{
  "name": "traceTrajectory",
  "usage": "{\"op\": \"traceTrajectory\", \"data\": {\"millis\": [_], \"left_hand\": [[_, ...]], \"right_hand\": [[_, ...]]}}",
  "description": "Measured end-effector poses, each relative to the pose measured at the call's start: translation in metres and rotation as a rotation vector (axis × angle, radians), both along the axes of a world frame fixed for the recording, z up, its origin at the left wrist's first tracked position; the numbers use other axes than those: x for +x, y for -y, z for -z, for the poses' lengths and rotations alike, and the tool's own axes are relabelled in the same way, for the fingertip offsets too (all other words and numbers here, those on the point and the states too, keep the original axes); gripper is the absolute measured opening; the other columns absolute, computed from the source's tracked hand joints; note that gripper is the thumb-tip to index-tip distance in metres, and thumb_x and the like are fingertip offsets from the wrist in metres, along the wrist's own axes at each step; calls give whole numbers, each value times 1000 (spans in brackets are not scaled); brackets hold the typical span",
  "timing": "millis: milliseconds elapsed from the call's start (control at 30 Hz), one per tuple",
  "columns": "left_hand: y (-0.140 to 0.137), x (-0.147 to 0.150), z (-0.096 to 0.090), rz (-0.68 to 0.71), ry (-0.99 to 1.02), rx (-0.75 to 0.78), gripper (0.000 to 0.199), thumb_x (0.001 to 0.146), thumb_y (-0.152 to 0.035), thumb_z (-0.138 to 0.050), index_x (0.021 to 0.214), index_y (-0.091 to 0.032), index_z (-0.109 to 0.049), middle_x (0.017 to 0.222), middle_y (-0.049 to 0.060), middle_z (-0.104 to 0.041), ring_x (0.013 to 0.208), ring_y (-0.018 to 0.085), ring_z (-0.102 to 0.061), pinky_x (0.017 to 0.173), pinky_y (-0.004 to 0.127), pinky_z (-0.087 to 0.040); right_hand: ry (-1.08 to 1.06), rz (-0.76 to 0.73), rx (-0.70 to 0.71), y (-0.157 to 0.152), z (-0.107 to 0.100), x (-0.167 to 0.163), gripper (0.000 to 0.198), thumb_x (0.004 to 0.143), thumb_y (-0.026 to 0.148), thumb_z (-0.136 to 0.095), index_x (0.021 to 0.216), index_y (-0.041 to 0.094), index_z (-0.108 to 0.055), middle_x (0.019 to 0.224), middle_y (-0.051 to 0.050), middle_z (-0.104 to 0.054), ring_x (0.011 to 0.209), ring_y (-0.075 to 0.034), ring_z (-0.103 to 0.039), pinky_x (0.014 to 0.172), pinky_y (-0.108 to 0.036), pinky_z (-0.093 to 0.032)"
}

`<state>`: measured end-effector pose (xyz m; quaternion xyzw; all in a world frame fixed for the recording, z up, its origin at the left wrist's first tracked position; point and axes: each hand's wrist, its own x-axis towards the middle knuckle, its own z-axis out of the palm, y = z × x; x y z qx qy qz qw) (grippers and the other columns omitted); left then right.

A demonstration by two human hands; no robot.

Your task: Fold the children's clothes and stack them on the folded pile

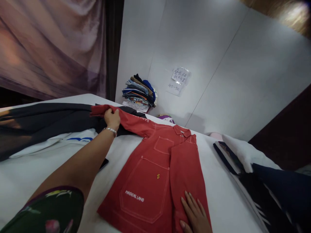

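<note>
A red long-sleeved shirt (150,168) with a collar, white stitching and a large front pocket lies spread on the white table (116,168). Its right-hand sleeve in view is folded down over the body. The other sleeve stretches out to the left, and my left hand (112,119) grips it near the cuff, fingers closed on the cloth. Flat on the folded sleeve, close to the shirt's lower edge, rests my right hand (194,213), fingers stretched out. Part of that hand is cut off by the bottom of the view.
Dark garments (48,118) and a white one lie at the left. Folded clothes (138,92) are stacked by the wall at the back. More dark and white clothes (262,184) lie at the right. A phone-like dark object (104,164) shows beside my left arm. Handwritten papers (178,81) hang on the wall.
</note>
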<state>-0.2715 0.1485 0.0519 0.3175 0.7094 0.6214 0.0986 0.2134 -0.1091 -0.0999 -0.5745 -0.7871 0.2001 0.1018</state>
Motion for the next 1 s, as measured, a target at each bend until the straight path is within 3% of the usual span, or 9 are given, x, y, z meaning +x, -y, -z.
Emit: {"op": "traceTrajectory", "data": {"millis": [100,267,367,433,533,633,733,833,1000], "left_hand": [[1,34,-21,111,-169,185,24,86,-31,-51,96,-14,-63,96,8,-68,90,21,-60,85,32,-45],[50,140,-36,573,-582,296,25,89,-32,-47,90,-15,-66,93,11,-70,88,24,-63,84,37,-47],[98,202,-15,946,-896,357,18,84,-25,-56,95,-18,-68,113,13,-67,114,28,-56,102,45,-39],[128,227,7,1191,-1069,292,12,80,-20,-60,89,-21,-69,122,11,-64,121,28,-51,113,47,-27],[157,229,35,1342,-1001,132,13,82,-21,-61,91,-24,-69,135,7,-57,130,25,-44,116,42,-23],[166,196,51,1286,-876,11,21,84,-21,-57,101,-25,-68,140,6,-53,132,25,-43,115,46,-26],[170,150,61,1031,-810,-123,29,85,-25,-55,111,-22,-64,141,10,-51,132,27,-43,111,47,-31],[178,111,70,799,-752,-337,35,83,-29,-55,115,-17,-62,137,15,-53,129,30,-46,107,44,-36],[193,84,75,758,-639,-578,42,82,-39,-50,117,-17,-56,118,14,-65,109,31,-60,90,40,-45]], "right_hand": [[-231,45,-108,1,-31,-5,66,68,53,-72,126,60,-41,145,10,-38,139,-34,-28,115,-60,-19],[-845,153,-163,-36,-104,-37,68,81,48,-66,143,40,-38,151,-2,-38,141,-24,-32,117,-49,-24],[-1275,150,-127,-75,-127,-69,81,76,51,-71,146,38,-33,150,-6,-41,134,-24,-45,109,-49,-37],[-1458,245,-199,-94,-126,-89,63,76,55,-69,131,29,-54,139,-8,-55,122,-24,-56,98,-44,-49],[-1517,469,-325,-104,-106,-105,36,72,43,-76,95,16,-69,103,-9,-73,92,-22,-69,75,-34,-59],[-1538,584,-379,-100,-88,-104,23,69,24,-77,89,16,-68,87,-3,-75,74,-17,-69,61,-28,-59],[-1568,542,-383,-99,-93,-93,19,76,23,-71,94,19,-67,92,-2,-75,77,-17,-71,62,-30,-62],[-1546,420,-318,-113,-122,-81,19,78,21,-69,96,21,-66,96,-1,-75,82,-17,-71,66,-33,-63],[-1490,383,-184,-166,-200,-60,6,84,14,-59,87,18,-63,80,-1,-73,71,-15,-70,65,-31,-63]]}}
